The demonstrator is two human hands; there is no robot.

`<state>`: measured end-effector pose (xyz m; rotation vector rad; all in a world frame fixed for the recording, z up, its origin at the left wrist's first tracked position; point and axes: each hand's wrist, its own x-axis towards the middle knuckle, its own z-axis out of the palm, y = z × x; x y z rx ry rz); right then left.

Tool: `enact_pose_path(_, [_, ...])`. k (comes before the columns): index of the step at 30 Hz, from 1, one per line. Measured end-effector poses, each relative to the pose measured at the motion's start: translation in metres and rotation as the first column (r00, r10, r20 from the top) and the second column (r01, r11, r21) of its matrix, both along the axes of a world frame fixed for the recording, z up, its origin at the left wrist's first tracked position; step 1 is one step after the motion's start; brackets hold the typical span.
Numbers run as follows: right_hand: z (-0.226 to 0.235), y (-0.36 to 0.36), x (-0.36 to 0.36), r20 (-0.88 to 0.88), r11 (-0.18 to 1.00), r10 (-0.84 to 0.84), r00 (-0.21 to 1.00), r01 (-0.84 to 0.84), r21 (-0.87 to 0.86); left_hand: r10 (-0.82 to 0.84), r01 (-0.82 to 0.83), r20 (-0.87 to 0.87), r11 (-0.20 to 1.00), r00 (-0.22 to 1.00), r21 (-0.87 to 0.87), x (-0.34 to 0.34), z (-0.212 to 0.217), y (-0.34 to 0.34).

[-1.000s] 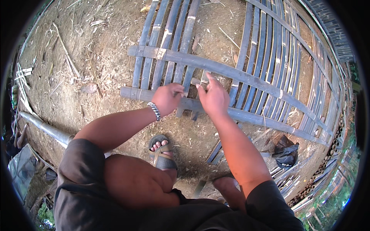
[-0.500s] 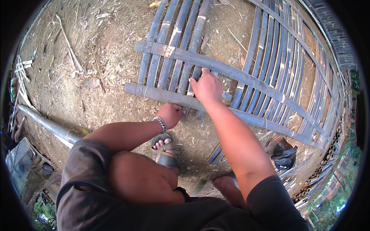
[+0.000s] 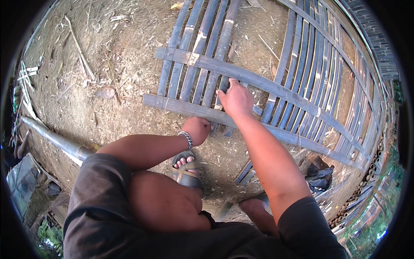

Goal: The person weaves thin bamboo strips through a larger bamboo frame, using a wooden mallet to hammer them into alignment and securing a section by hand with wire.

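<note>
Head view, sole view supplied. Taken as reference: long grey-brown split-bamboo near rail (image 3: 187, 108), lying crosswise over the near ends of narrow blue-grey bamboo slats (image 3: 202, 36). Beyond the near rail, well apart at its left end: second long, flat grey bamboo rail (image 3: 284, 89), likewise laid over slats, presumably to keep spacing even. Slats divided into a left group and a denser right group (image 3: 297, 56), with soil showing between. Whole lattice on the ground, mostly beyond the near rail.

Left hand (image 3: 198, 131), wearing a silver chain-link bracelet (image 3: 186, 139): found at the body-side edge of the near rail, with fingers curled closed, near a short slat end (image 3: 228, 131) projecting from beneath. Cannot confirm any pinched piece; fingertips partly hidden.

Right hand (image 3: 237, 100): found beyond the near rail, with index finger extended to the edge of the second rail, thumb held apart, remaining fingers hidden. Cannot tell grip or pressure. Judged so placed to reach a slat from both sides of the near rail.

On the body side of the near rail: brown-and-grey strapped sandal (image 3: 188, 175), set flat, apparently for stable footing; toward its right end, crumpled black plastic bag (image 3: 320, 175). Left of the near rail, well apart: thick grey bamboo pole (image 3: 60, 140).
</note>
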<state>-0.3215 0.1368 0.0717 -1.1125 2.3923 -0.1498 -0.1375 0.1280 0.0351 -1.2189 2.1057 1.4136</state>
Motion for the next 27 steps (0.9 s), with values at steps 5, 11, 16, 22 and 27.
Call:
enact_pose_path(5, [-0.002, 0.004, -0.002, 0.017, 1.000, 0.002, 1.000, -0.001, -0.021, 0.010, -0.008, -0.063, 0.999, 0.998, 0.038, 0.006, -0.003, -0.002])
enact_pose_path(11, [-0.002, 0.003, 0.000, 0.032, 1.000, -0.008, 0.999, 0.008, -0.014, 0.013, -0.012, -0.057, 1.000, 0.998, 0.020, 0.011, -0.007, -0.001])
enact_pose_path(16, [0.000, 0.002, -0.001, 0.029, 1.000, -0.010, 1.000, 0.010, -0.005, -0.010, 0.012, -0.018, 0.997, 1.000, 0.070, 0.008, -0.001, -0.006])
enact_pose_path(22, [-0.001, 0.020, -0.007, 0.135, 0.989, -0.103, 0.985, 0.116, -0.091, -0.042, 0.043, -0.067, 0.999, 0.997, 0.004, 0.010, -0.004, -0.006])
enact_pose_path(27, [0.003, 0.055, -0.017, 0.171, 0.926, -0.354, 0.919, 0.370, -0.074, -0.047, 0.052, -0.099, 0.997, 0.994, 0.056, 0.015, 0.000, -0.011])
